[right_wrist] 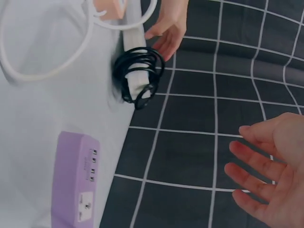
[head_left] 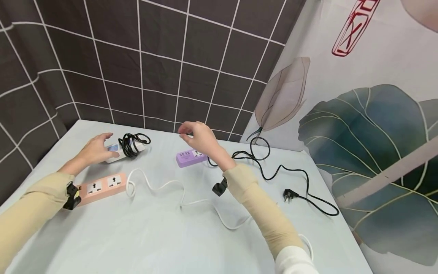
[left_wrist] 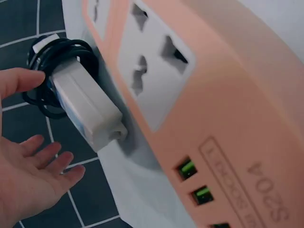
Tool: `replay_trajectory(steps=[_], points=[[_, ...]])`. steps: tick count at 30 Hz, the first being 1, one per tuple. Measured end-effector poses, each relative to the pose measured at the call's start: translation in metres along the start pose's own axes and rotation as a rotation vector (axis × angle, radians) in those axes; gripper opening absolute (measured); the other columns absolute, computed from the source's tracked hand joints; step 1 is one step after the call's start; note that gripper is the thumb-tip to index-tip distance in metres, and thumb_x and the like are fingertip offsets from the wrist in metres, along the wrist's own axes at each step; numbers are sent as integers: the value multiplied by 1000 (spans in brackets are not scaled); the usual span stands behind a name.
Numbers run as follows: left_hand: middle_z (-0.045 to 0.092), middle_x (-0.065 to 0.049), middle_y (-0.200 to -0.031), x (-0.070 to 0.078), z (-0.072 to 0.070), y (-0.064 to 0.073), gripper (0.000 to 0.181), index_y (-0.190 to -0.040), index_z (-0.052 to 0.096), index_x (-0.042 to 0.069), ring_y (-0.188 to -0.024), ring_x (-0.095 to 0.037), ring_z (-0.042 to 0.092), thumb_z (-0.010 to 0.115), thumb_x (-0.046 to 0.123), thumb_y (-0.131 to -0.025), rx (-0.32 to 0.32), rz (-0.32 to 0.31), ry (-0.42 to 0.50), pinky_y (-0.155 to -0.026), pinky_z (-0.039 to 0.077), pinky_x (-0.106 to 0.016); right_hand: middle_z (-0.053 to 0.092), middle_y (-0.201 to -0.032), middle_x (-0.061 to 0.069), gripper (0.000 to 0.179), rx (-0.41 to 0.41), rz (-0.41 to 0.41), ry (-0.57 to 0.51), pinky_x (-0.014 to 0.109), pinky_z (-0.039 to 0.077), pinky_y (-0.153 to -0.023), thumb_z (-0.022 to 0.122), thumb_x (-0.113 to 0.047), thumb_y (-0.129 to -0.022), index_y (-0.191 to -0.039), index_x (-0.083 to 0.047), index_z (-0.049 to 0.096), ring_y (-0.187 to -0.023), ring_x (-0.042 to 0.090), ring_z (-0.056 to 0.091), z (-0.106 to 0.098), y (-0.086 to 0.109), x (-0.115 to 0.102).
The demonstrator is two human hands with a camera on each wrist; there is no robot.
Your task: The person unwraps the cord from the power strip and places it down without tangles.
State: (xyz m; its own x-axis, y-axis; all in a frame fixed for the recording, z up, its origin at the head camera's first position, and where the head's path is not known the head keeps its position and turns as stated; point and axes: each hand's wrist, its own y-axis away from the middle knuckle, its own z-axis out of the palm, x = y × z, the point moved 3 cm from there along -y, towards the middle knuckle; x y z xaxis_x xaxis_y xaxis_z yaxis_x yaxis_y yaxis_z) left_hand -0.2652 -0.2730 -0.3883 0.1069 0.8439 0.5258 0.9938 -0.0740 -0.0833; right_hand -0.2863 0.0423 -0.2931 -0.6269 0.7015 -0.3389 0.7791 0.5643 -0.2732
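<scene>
In the head view, my left hand (head_left: pixel 96 149) is spread beside a white power strip (left_wrist: pixel 90 104) at the back left of the table. A black cord (head_left: pixel 128 145) is wound in a bundle around that strip. The left wrist view shows the thumb close to the cord and the other fingers apart, holding nothing; whether the thumb touches is unclear. Loosely bent and with nothing in it, my right hand (head_left: pixel 202 140) hovers above and behind a purple power strip (head_left: pixel 189 158). Under my left wrist lies a pink power strip (head_left: pixel 104 185), partly hidden by the sleeve and wrist camera.
A white cord (head_left: pixel 174 182) snakes from the pink strip across the table (head_left: pixel 147 236) and passes beneath my right arm. The purple strip's black cord (head_left: pixel 282 167) curls rightward to a black plug (head_left: pixel 289 195). A dark checked cloth (head_left: pixel 157 68) hangs behind the table.
</scene>
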Motion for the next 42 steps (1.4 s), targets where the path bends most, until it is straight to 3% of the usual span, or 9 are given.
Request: replay_trajectory(steps=[5,9,16,23,30,42], points=[[38,-47,-130,-8,8,-8,89,-134,28,-27,-118,-59,41,72,23,-74,-75,15,-52,-101,33,-63,72,-104,-3,15,11,1,-31,31,48,-90,62,-20,-93,-106,-17,68,-101,13,64,11,-4,1],[44,-48,-124,-10,12,-11,87,-130,32,-29,-108,-55,49,73,22,-73,-98,21,-68,-96,38,-62,72,-105,-3,16,38,1,-59,32,48,-89,63,-18,-92,-108,-17,68,-99,12,65,19,-4,5],[57,-40,-105,-11,14,-11,79,-125,43,-24,-92,-44,54,77,24,-73,-56,23,-56,-83,44,-53,72,-104,-2,17,31,33,-95,31,48,-86,63,-17,-92,-108,-15,67,-97,13,65,30,-3,14],[56,-38,-108,-16,20,-7,86,-128,38,-21,-91,-42,56,78,33,-75,-81,-13,0,-78,46,-48,72,-104,1,18,20,45,-130,32,49,-85,63,-15,-92,-109,-11,67,-96,16,66,34,-3,19],[57,-37,-111,-17,23,-5,89,-131,40,-19,-92,-41,55,78,38,-74,-59,-37,-15,-78,45,-47,72,-104,1,17,12,48,-129,28,49,-83,63,-16,-92,-109,-13,67,-95,14,66,38,-2,20],[63,-29,-96,2,24,-8,84,-129,46,-14,-84,-35,56,79,39,-72,17,-10,-9,-64,40,-31,71,-107,1,20,24,40,-134,27,49,-83,64,-15,-92,-111,-11,67,-96,15,66,40,-4,17]])
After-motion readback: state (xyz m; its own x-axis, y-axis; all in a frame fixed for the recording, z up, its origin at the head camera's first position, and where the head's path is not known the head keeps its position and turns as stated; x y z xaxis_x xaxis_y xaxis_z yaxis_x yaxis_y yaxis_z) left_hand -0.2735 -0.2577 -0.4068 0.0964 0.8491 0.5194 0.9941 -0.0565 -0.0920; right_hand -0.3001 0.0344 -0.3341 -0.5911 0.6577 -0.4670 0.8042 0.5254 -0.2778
